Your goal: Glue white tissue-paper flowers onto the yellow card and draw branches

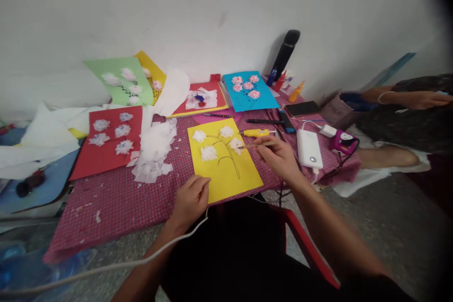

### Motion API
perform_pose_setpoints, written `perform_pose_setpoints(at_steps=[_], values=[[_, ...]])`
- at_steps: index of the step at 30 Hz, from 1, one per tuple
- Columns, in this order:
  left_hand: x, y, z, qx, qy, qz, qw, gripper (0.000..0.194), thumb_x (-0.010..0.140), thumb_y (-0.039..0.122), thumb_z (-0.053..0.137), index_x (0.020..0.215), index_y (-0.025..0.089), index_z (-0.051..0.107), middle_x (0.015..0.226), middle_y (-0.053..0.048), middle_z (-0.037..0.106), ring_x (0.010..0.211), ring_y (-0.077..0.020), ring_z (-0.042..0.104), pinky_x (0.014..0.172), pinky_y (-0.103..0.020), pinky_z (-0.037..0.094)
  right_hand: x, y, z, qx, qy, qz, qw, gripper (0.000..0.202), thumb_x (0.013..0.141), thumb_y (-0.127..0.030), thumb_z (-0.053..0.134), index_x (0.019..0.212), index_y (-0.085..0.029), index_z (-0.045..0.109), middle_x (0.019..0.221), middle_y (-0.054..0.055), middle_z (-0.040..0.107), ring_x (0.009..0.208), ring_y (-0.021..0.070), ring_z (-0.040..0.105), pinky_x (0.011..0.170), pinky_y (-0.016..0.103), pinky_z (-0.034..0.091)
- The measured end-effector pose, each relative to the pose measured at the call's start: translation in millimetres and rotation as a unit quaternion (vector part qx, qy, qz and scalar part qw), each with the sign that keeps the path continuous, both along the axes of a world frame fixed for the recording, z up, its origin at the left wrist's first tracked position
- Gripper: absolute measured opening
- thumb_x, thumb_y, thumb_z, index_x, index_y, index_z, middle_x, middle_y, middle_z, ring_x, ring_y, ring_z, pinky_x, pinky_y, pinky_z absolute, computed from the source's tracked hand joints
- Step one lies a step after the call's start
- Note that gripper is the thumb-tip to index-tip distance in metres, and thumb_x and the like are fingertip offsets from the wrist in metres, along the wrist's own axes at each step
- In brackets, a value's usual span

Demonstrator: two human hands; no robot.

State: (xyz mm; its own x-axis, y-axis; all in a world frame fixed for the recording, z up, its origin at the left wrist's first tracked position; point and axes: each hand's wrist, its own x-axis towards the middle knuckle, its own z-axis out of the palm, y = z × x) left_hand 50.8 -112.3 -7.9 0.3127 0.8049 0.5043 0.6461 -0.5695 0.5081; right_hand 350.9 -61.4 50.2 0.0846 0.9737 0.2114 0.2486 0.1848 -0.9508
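Observation:
My right hand (278, 156) pinches a thin wooden paintbrush (255, 145); its tip touches a white paper flower (236, 144) at the right of a yellow sheet (208, 177). Curled loosely, my left hand (192, 198) rests on the lower left edge of that sheet, with nothing visible in its fingers. Several fluffy white flowers are on the yellow sheet, around a drawn branching stem (231, 155). Just behind my right hand lies a yellow glue gun (256, 132).
White paper pieces (154, 151) are heaped left of the sheet. Finished flower cards, red (109, 151), green (116, 68) and blue (249, 101), surround it. Paint-stained paper (210, 99), orange bottle (296, 91), phone (303, 108) and power bank (309, 148) lie beyond. Another person's hand (423, 100) is at right.

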Motion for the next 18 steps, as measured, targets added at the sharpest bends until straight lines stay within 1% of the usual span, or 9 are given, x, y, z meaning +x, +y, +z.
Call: perform_pose_setpoints(at_steps=[2,4,5,7,9,12,15,18], values=[[-28,4,3.5,0.026,-0.013,0.082,0.996,0.015,0.099,0.017,0.056,0.105,0.022,0.070,0.095,-0.004,0.074,0.090,-0.0180,0.070,0.085,-0.032,0.057,-19,-9,-4.9,-0.014,0.010,0.030,0.999,0.015,0.090,-0.032,0.065,0.097,-0.020,0.071,0.082,0.002,0.070,0.059,0.0134,0.059,0.055,0.028,0.048],[-59,10,6.0,0.041,-0.019,0.197,0.979,0.014,0.098,0.020,0.057,0.106,0.021,0.069,0.099,-0.006,0.074,0.093,-0.0202,0.069,0.088,-0.035,0.056,-47,-16,-4.7,-0.004,-0.009,0.084,0.996,0.015,0.093,-0.032,0.063,0.100,-0.022,0.072,0.082,0.002,0.072,0.062,0.0149,0.062,0.057,0.028,0.049],[-74,13,6.4,0.047,-0.023,0.244,0.968,0.015,0.098,0.021,0.057,0.107,0.021,0.069,0.100,-0.007,0.073,0.093,-0.0209,0.068,0.087,-0.036,0.055,-62,-17,-3.5,0.009,-0.030,0.119,0.992,0.015,0.094,-0.030,0.062,0.101,-0.022,0.072,0.084,0.003,0.073,0.065,0.0155,0.064,0.058,0.028,0.050],[-98,17,5.0,0.053,-0.014,0.302,0.952,0.018,0.097,0.022,0.054,0.110,0.020,0.068,0.102,-0.008,0.071,0.094,-0.0222,0.067,0.088,-0.038,0.055,-94,-18,-1.0,0.041,-0.076,0.183,0.979,0.015,0.096,-0.026,0.059,0.102,-0.023,0.073,0.090,0.004,0.075,0.072,0.0164,0.067,0.064,0.029,0.051],[-112,18,1.7,0.046,0.003,0.318,0.947,0.020,0.096,0.022,0.053,0.110,0.019,0.067,0.104,-0.009,0.070,0.100,-0.0241,0.066,0.094,-0.040,0.054,-124,-14,0.0,0.073,-0.104,0.224,0.966,0.017,0.095,-0.023,0.058,0.103,-0.022,0.073,0.091,0.004,0.076,0.075,0.0166,0.068,0.070,0.030,0.052],[-114,17,-2.3,0.022,0.023,0.302,0.953,0.021,0.095,0.022,0.052,0.110,0.019,0.067,0.111,-0.011,0.070,0.113,-0.0261,0.064,0.104,-0.043,0.051,-160,-3,-2.6,0.074,-0.116,0.246,0.959,0.019,0.096,-0.022,0.056,0.105,-0.021,0.073,0.093,0.004,0.077,0.079,0.0167,0.069,0.075,0.030,0.052],[-108,18,-3.4,0.000,0.053,0.273,0.961,0.023,0.096,0.023,0.053,0.113,0.019,0.068,0.125,-0.014,0.067,0.123,-0.0279,0.060,0.111,-0.045,0.047,-182,8,-7.1,0.054,-0.121,0.251,0.959,0.018,0.096,-0.023,0.056,0.104,-0.021,0.073,0.092,0.003,0.077,0.079,0.0165,0.068,0.076,0.029,0.050],[-107,20,-3.9,-0.020,0.089,0.254,0.963,0.028,0.097,0.025,0.054,0.120,0.017,0.068,0.136,-0.016,0.062,0.130,-0.0310,0.056,0.114,-0.047,0.044,-195,12,-11.7,0.049,-0.127,0.264,0.955,0.018,0.095,-0.021,0.056,0.106,-0.021,0.071,0.093,0.003,0.077,0.080,0.0167,0.068,0.077,0.029,0.050]])
